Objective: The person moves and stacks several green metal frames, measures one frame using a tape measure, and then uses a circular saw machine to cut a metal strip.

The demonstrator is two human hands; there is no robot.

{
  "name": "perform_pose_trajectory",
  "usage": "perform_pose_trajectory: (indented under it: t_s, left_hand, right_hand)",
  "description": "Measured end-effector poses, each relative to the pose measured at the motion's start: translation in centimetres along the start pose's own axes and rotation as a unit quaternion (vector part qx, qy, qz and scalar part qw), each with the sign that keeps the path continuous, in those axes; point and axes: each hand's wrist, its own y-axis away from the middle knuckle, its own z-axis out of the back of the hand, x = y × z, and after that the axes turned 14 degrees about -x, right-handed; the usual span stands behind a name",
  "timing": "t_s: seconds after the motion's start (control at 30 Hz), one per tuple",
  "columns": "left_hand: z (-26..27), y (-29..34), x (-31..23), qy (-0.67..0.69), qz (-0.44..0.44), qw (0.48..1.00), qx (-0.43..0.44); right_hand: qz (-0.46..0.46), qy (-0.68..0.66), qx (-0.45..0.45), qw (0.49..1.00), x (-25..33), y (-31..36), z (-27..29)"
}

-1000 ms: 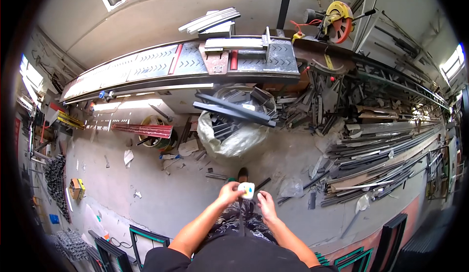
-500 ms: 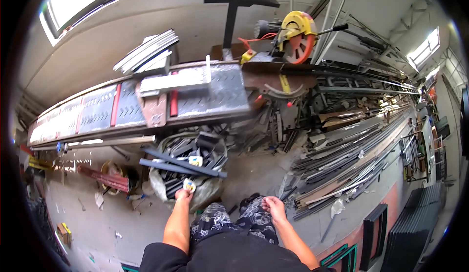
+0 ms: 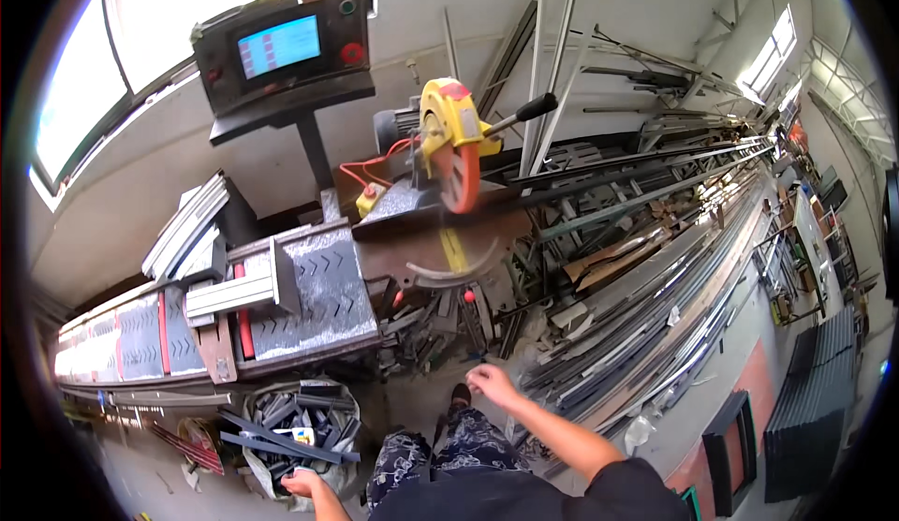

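My left hand [image 3: 300,483] is beside the near edge of a pale sack [image 3: 353,416] filled with dark grey profile offcuts [image 3: 323,395]. Its fingers are curled, and what they hold, if anything, is hidden. Two longer grey profile pieces [image 3: 272,442] lie across the top of the sack, near a small white-and-yellow packet [image 3: 302,435]. Held out in front of my legs is my right hand [image 3: 492,386], its fingers closed; I cannot make out anything in them. Beyond stands a cut-off saw [image 3: 454,137] with a yellow guard and orange-red disc.
A long roller bench [image 3: 323,273] carries pale metal profiles [image 3: 234,296]. Behind it stands a control panel [image 3: 281,48] with a lit screen. Long profiles [image 3: 646,310] are heaped on the floor at right, near dark frames [image 3: 730,451] and a stack of corrugated panels [image 3: 810,409].
My view has turned right and up toward the saw and panel. The white-and-yellow packet that was in my left hand no longer shows there. My right hand reaches further forward.
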Motion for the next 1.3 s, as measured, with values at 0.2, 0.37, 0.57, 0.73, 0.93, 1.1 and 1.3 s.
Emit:
perform_pose_trajectory:
  t_s: [0.2,0.37,0.57,0.73,0.93,1.1,1.3]
  left_hand:
    - [2.2,6.6,-13.6,0.203,-0.142,0.965,0.091]
    - [-0.5,9.0,-26.1,0.295,-0.137,0.935,0.142]
    - [-5.6,8.2,-41.9,0.309,-0.277,0.890,0.188]
    - [-11.4,8.5,-49.2,0.159,-0.392,0.887,0.184]
    - [-12.6,8.3,-52.5,0.062,-0.449,0.859,0.240]
    - [-12.5,8.5,-52.5,0.143,-0.434,0.870,0.186]
    - [-13.8,8.1,-51.8,0.095,-0.463,0.879,0.063]
  right_hand:
    - [0.065,-0.020,-0.008,0.998,11.8,-10.1,0.7]
    - [0.224,-0.023,0.056,0.973,22.6,-14.5,-6.5]
    - [0.563,0.113,-0.061,0.817,43.8,-14.6,-14.5]
    - [0.711,0.200,-0.247,0.628,56.1,-19.4,-20.0]
    - [0.709,0.326,-0.309,0.545,59.0,-23.9,-21.5]
    - [0.728,0.313,-0.298,0.531,59.5,-24.8,-21.8]
    - [0.852,0.174,-0.192,0.455,62.7,-23.9,-25.6]
